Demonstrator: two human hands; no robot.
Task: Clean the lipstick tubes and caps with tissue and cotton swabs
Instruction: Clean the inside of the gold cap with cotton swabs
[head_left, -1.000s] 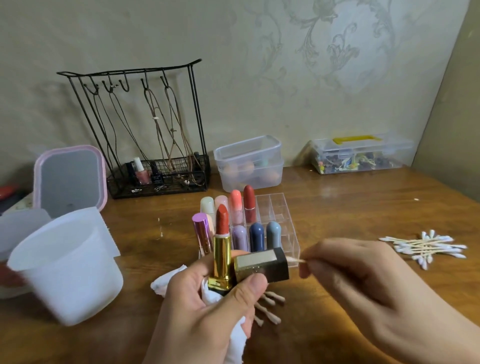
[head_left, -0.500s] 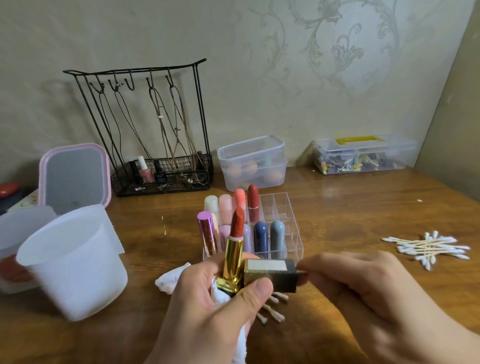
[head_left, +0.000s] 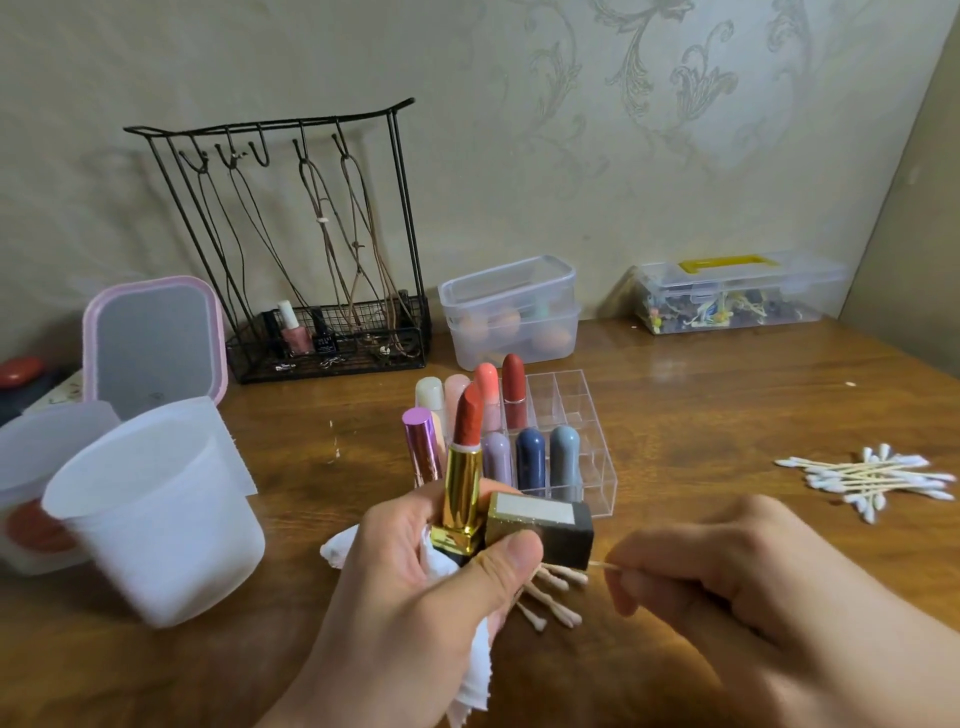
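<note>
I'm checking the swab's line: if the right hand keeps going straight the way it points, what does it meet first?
Most likely the open end of the black cap gripped in the left hand. The right hand pinches a cotton swab aimed left at it; depth is unclear.

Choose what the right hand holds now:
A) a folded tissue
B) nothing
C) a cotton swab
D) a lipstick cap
C: the right hand pinches a cotton swab whose thin stick points at the open end of the dark cap in the left hand.

wooden table with cotton swabs
</note>
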